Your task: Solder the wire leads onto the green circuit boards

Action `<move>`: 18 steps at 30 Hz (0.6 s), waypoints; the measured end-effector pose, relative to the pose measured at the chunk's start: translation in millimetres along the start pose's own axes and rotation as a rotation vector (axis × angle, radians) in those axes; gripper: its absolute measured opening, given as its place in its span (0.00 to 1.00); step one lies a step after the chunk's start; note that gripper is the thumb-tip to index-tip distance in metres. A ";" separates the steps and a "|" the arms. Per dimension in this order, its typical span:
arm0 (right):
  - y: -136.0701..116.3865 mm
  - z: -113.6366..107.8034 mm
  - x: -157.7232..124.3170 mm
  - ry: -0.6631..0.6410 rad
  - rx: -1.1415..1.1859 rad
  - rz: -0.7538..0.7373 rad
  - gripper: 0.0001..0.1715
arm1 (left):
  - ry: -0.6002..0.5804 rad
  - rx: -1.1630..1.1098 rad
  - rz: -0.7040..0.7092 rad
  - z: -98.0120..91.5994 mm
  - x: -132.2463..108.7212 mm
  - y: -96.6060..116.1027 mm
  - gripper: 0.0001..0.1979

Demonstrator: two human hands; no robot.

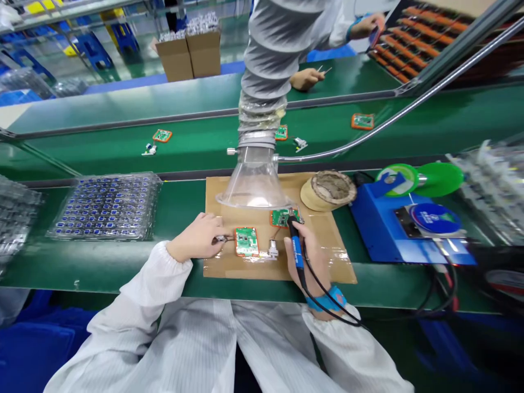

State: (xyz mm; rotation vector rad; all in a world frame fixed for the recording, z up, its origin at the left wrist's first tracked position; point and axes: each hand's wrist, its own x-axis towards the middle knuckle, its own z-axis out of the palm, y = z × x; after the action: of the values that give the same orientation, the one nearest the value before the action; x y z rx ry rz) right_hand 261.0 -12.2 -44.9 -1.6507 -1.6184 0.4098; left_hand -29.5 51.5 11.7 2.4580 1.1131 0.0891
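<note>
My right hand is wrapped round a soldering iron with a black and blue handle. Its tip end is over a green circuit board, partly hidden by the iron. A small white connector on thin wires lies below that board. My left hand is closed on a small connector, mostly covered by the fingers. Wires run from it to a second circuit board with an orange edge. Both boards lie on a cardboard sheet.
A clear fume hood hangs low over the boards. A round pot and a blue solder feeder stand right. Left is a tray of small parts. More boards lie beyond; a co-worker's hand holds tweezers.
</note>
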 end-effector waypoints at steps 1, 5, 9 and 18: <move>-2.1 -0.7 -2.5 0.035 0.010 -0.010 0.26 | 0.036 0.010 -0.004 2.1 1.8 2.4 0.13; -21.2 10.0 -21.0 0.008 0.295 -0.011 0.22 | 0.184 -0.039 -0.075 12.6 1.1 8.1 0.05; -44.9 35.1 -39.9 -0.147 0.675 0.077 0.19 | 0.254 -0.061 -0.161 20.7 -0.5 13.5 0.04; -42.3 40.1 -40.4 -0.249 0.570 0.079 0.22 | 0.216 -0.086 -0.205 29.4 11.7 23.7 0.05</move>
State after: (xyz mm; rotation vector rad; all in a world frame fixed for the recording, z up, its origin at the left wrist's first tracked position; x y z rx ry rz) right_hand 197.7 -43.2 -52.5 -1.2606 -1.4291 1.0452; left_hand 1.8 35.7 -6.4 2.2852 1.4156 0.3383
